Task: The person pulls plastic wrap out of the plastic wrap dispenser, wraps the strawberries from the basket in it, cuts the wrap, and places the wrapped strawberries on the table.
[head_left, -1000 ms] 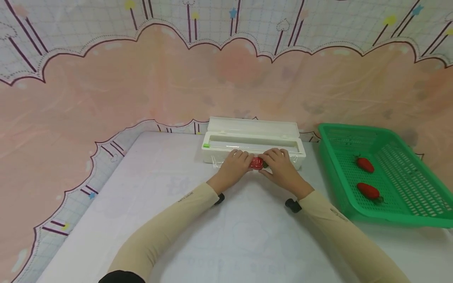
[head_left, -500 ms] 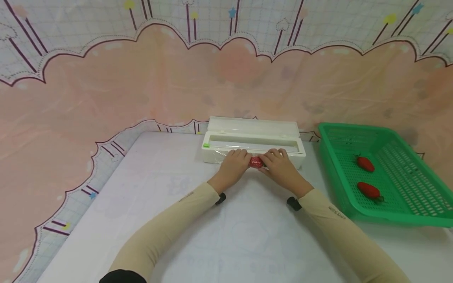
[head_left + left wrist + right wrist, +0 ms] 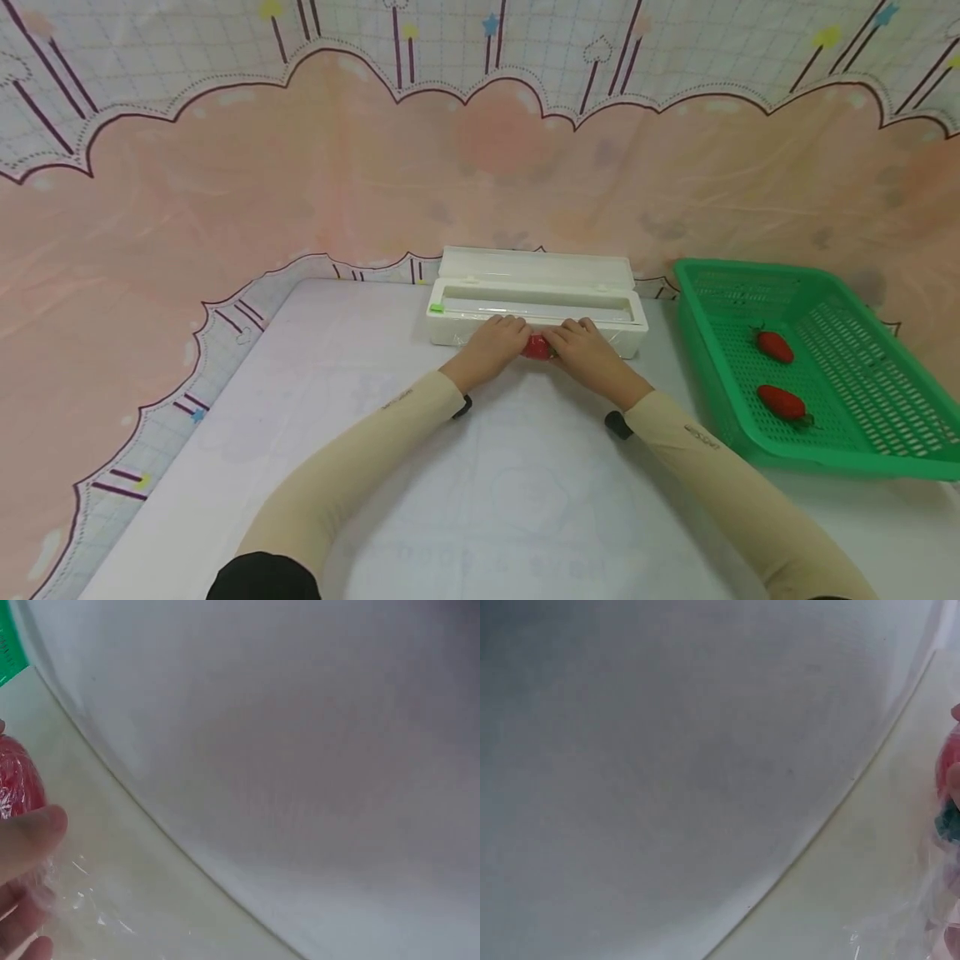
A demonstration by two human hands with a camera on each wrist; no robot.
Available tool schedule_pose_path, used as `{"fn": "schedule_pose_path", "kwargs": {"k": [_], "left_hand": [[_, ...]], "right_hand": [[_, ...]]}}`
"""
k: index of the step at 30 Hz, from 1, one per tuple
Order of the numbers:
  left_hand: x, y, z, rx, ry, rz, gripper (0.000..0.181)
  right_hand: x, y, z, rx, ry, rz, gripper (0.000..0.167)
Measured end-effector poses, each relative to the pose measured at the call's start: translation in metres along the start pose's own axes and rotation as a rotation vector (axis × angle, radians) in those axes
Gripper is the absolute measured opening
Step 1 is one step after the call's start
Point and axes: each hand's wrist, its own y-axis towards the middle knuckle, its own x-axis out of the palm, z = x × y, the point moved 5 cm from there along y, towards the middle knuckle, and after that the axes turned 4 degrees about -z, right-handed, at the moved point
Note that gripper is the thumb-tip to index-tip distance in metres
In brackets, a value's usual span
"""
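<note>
A red strawberry [image 3: 536,347] in clear film is held between both hands, against the front of a white film box [image 3: 537,300] whose lid stands raised. My left hand [image 3: 491,350] grips its left end; my right hand [image 3: 588,354] pinches its right end. In the left wrist view the thumb and fingers of the left hand [image 3: 26,877] lie on the wrapped strawberry [image 3: 16,778], with crinkled film [image 3: 105,915] beside them. The right wrist view shows the green leafy end [image 3: 949,823] under film, with fingertips at the frame's edge.
A green basket [image 3: 750,446] stands at the right with two red strawberries in it, one farther back [image 3: 774,347] and one nearer [image 3: 783,403]. A patterned cloth hangs behind the white table [image 3: 480,500].
The wrapped strawberry has shifted slightly left and turned between the fingers. My right hand has moved a little left with it, and less film shows left of my left hand.
</note>
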Motion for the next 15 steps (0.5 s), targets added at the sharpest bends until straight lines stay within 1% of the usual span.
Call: {"fn": "schedule_pose_path", "kwargs": {"k": [3, 5, 9, 11, 15], "left_hand": [[0.0012, 0.0027, 0.0005, 0.024, 0.026, -0.053, 0.025], [0.0028, 0.0044, 0.0015, 0.048, 0.065, -0.069, 0.025], [0.0057, 0.0050, 0.0040, 0.094, 0.126, -0.065, 0.024], [0.0069, 0.0041, 0.0051, 0.110, 0.134, -0.067, 0.022], [0.0097, 0.0019, 0.0061, 0.134, 0.139, -0.082, 0.021]], "right_hand": [[0.0005, 0.0011, 0.0001, -0.015, -0.003, 0.007, 0.045], [0.0008, 0.0012, -0.0003, -0.034, -0.004, 0.020, 0.043], [0.0014, 0.0004, -0.0014, -0.065, -0.011, 0.041, 0.036], [0.0025, 0.0000, -0.0020, -0.076, -0.023, 0.035, 0.032], [0.0043, -0.0001, -0.0030, -0.079, -0.024, -0.010, 0.027]]}}
